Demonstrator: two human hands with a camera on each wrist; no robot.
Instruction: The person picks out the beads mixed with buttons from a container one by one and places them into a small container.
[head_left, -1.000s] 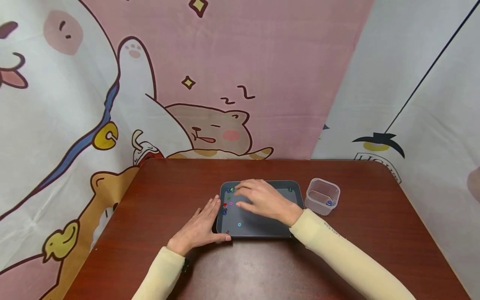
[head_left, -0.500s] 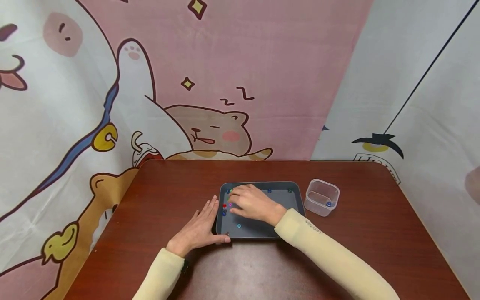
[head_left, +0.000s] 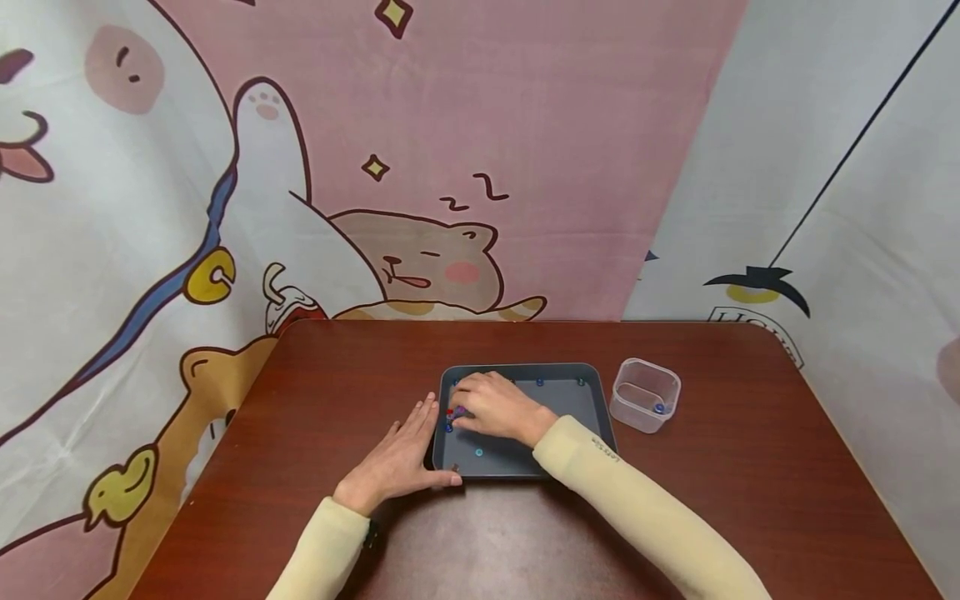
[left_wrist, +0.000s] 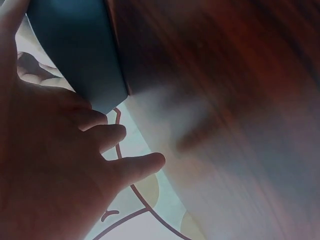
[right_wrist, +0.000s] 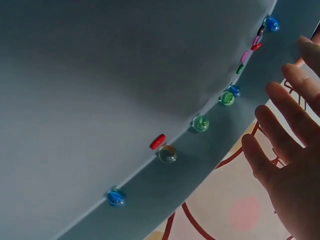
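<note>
In the head view my right hand (head_left: pixel 495 406) hovers over the left part of a dark grey tray (head_left: pixel 525 477), fingers lowered toward several small beads and glass marbles. The right wrist view shows the right hand (right_wrist: pixel 290 135) with fingers spread and bent a little, nothing seen between them. Beside it, along the tray wall, lie a pink bead (right_wrist: pixel 244 56), a red bead (right_wrist: pixel 157 142), a blue marble (right_wrist: pixel 116 197) and a green marble (right_wrist: pixel 200 123). My left hand (head_left: pixel 401 454) rests flat against the tray's left side, its thumb at the front corner.
Right of the tray stands a clear plastic container (head_left: pixel 645 393) with a blue marble (head_left: pixel 659 408) inside. A light-blue bead (head_left: pixel 479 452) lies near the tray's front. The brown table (head_left: pixel 570 542) ends at a printed cloth backdrop (head_left: pixel 585 167).
My right hand has moved left and slightly toward me across the tray, its fingers lowering toward the beads by the left wall. The left hand has stayed in place.
</note>
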